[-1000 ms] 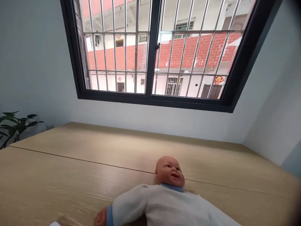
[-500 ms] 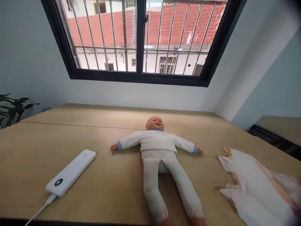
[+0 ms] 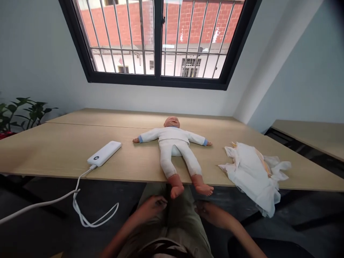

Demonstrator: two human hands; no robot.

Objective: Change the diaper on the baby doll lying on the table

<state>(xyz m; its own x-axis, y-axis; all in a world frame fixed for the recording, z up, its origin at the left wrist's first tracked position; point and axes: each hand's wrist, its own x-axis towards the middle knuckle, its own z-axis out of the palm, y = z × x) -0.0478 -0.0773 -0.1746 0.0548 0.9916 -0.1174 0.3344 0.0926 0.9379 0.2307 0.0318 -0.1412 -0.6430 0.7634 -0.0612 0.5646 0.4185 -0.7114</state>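
A baby doll point(image 3: 174, 135) in white clothes with blue cuffs lies face up on the wooden table point(image 3: 129, 157), arms spread wide. Its bare feet stick out past the front edge. Below that edge, over my left thigh, is my left hand point(image 3: 155, 206), its fingers curled in with nothing seen in them. My right hand point(image 3: 211, 212) is beside my right thigh, loosely closed and dim, with no object visible in it. Both hands are nearest to the doll's feet and touch neither the doll nor the table.
Left of the doll lies a white power bank point(image 3: 104, 154), its white cable point(image 3: 77, 204) hanging off the table. To the right, a crumpled white plastic bag point(image 3: 249, 165) droops over the edge. Beyond are a plant point(image 3: 29, 111), a barred window point(image 3: 158, 80) and another table point(image 3: 309, 138).
The view has tilted down and drawn back, so the table's front edge, my lap and both hands now show. The doll, power bank and bag keep their places on the table.
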